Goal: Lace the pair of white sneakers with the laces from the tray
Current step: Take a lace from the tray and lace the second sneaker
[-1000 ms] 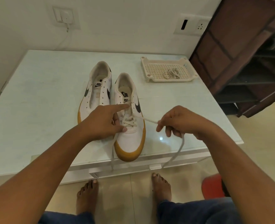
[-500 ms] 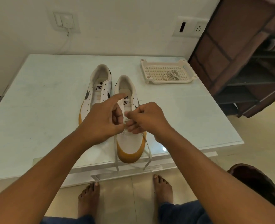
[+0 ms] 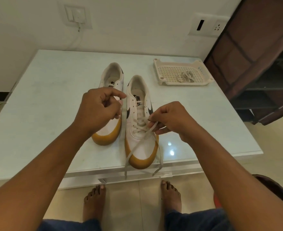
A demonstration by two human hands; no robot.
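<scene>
Near sneaker sits right of centre on the table, gum toe right at the near edge. Its lace is crossed through the lowest eyelets only; two loose tails drop over the near edge. Second sneaker is just left of it and farther back, unlaced. Tray sits at the far right corner close to the right edge, holding a bundled spare lace. Open tabletop left of the shoes, and a narrower strip right of them. Hands apart. Left hand is raised over the second sneaker, fingers curled, pinching a strand that runs down between the shoes. Right hand is at the near sneaker's right side, fingertips pinching the lace at the eyelets.
</scene>
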